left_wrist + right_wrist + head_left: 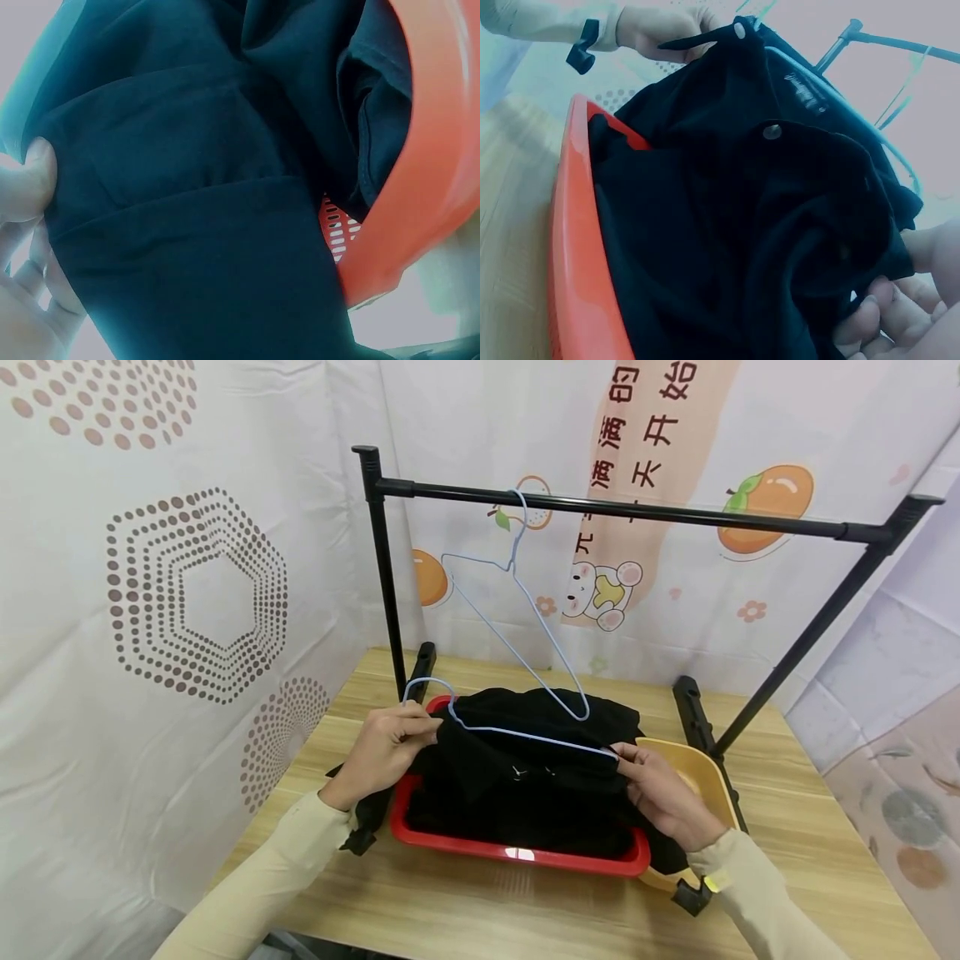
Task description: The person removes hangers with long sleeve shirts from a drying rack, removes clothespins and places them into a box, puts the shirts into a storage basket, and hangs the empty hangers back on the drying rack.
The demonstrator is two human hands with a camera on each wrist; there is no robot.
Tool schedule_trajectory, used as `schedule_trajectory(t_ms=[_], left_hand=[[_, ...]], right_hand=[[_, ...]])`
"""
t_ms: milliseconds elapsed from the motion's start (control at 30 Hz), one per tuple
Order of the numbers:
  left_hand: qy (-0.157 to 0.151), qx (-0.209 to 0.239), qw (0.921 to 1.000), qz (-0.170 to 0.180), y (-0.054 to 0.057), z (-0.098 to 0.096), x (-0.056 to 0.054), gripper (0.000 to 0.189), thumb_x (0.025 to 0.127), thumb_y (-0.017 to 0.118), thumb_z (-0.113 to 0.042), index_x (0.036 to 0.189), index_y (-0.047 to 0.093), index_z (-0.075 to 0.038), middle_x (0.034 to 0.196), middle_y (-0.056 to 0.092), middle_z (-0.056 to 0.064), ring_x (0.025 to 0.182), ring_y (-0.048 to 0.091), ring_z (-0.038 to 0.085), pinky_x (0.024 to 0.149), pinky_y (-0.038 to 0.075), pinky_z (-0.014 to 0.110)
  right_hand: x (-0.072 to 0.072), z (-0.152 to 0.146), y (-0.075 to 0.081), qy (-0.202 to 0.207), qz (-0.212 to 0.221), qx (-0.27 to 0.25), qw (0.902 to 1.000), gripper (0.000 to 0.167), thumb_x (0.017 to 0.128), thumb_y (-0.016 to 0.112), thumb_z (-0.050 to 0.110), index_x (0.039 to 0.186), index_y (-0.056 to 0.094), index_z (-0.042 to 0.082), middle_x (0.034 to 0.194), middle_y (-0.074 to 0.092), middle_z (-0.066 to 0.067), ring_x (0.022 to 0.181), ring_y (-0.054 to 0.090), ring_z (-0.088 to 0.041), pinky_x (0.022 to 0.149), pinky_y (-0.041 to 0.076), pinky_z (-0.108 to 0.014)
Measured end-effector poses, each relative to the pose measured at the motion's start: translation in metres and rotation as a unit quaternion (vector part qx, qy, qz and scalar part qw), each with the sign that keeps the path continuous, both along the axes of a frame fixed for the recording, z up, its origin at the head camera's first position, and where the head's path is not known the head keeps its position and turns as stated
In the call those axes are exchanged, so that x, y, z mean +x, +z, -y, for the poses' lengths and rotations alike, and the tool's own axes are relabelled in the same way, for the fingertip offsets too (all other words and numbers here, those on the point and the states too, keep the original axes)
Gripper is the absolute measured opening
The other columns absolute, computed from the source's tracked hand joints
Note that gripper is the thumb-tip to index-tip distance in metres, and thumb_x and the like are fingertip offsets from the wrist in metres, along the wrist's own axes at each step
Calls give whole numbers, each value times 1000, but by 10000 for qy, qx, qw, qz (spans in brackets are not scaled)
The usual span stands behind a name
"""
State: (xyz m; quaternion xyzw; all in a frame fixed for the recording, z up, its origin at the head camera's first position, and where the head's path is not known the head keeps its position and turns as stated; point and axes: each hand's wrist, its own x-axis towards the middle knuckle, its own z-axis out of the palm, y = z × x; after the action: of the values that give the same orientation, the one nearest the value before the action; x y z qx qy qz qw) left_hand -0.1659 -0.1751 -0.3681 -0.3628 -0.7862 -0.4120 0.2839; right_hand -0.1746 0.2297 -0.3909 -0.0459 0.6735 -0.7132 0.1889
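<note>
A black button-front shirt (487, 768) lies bunched over a red basket (517, 855), with a light blue hanger (536, 740) along its open neck and shoulder. My left hand (375, 753) pinches the shirt beside the hanger's hook; in the left wrist view its thumb (41, 176) presses on the black cloth. At the hanger's far right end my right hand (666, 797) grips the other shoulder. White buttons (772, 132) and the neck label show in the right wrist view. Folds of cloth hide the hanger's lower part.
A second blue hanger (551, 635) dangles from the rail (637, 512) of a black rack, its lower corner overlapping the dark cloth. Right of the red basket stands a yellow basket (690, 768), partly under the right hand. Both baskets sit on a wooden table (450, 902) between the rack's feet.
</note>
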Motion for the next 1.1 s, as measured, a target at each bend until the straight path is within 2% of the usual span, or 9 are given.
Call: schedule_trajectory(t_ms=[200, 367, 433, 500, 667, 767, 867, 1000, 1100], left_hand=[[24, 10, 9999, -114, 0, -2, 0, 29, 77, 78, 21, 98, 81, 2, 86, 73, 2, 77, 68, 14, 73, 52, 17], [-30, 15, 9998, -208, 2, -6, -1, 29, 77, 76, 23, 97, 81, 2, 84, 72, 2, 76, 68, 14, 72, 53, 18], [-41, -7, 9998, -216, 2, -8, -1, 28, 77, 76, 23, 96, 81, 2, 84, 71, 2, 77, 67, 14, 72, 52, 17], [-25, -18, 9998, -216, 3, -8, -1, 28, 77, 75, 23, 96, 81, 3, 83, 71, 2, 77, 67, 15, 72, 51, 16], [12, -21, 9998, -185, 2, -7, -2, 27, 77, 75, 23, 95, 81, 2, 83, 71, 2, 76, 67, 15, 74, 50, 15], [52, -34, 9999, -161, 1, -5, -2, 27, 78, 76, 21, 97, 81, 3, 86, 72, 4, 77, 67, 16, 74, 50, 16], [101, -45, 9998, -153, 0, -5, -3, 27, 78, 77, 21, 98, 81, 4, 87, 73, 5, 77, 67, 16, 73, 50, 15], [131, -55, 9998, -145, 0, -4, -3, 26, 79, 76, 20, 98, 81, 4, 88, 73, 5, 74, 64, 15, 68, 48, 15], [157, -85, 9998, -124, 0, -5, -3, 25, 80, 77, 18, 99, 81, 3, 88, 73, 5, 74, 64, 14, 67, 48, 16]], right_hand=[[-1, 4, -2, -352, -132, 604, 9975, 24, 103, 58, 5, 93, 70, 22, 78, 57, 11, 61, 44, -9, 58, 38, -22], [-1, 10, -4, -117, -515, 1136, 9921, 4, 101, 69, 16, 99, 67, 13, 78, 60, 11, 58, 39, -10, 54, 35, -23], [-2, 12, -5, 32, -657, 1279, 9896, 20, 97, 74, 23, 99, 64, 7, 74, 56, 6, 56, 40, -11, 53, 36, -24], [-3, 11, -6, 131, -741, 1367, 9877, 27, 95, 77, 25, 101, 62, 3, 72, 50, 2, 56, 42, -11, 53, 37, -24], [-2, 4, -1, 224, -1075, 1667, 9799, 34, 93, 78, 15, 120, 65, -1, 83, 61, -1, 59, 47, -12, 54, 43, -25], [2, 0, 6, 271, -1601, 2108, 9640, 39, 91, 80, 17, 124, 66, 1, 92, 63, -6, 61, 51, -14, 54, 46, -27], [6, -2, 14, 245, -2213, 2565, 9405, 35, 90, 82, 24, 121, 70, 11, 95, 63, -7, 65, 53, -17, 55, 45, -27], [9, -3, 19, 96, -3222, 3002, 8977, 21, 93, 80, 26, 112, 74, 21, 87, 61, 1, 69, 52, -15, 58, 42, -26], [10, -2, 21, 7, -4031, 3066, 8622, 14, 95, 77, 17, 108, 77, 22, 85, 59, 6, 68, 50, -13, 58, 40, -25]])
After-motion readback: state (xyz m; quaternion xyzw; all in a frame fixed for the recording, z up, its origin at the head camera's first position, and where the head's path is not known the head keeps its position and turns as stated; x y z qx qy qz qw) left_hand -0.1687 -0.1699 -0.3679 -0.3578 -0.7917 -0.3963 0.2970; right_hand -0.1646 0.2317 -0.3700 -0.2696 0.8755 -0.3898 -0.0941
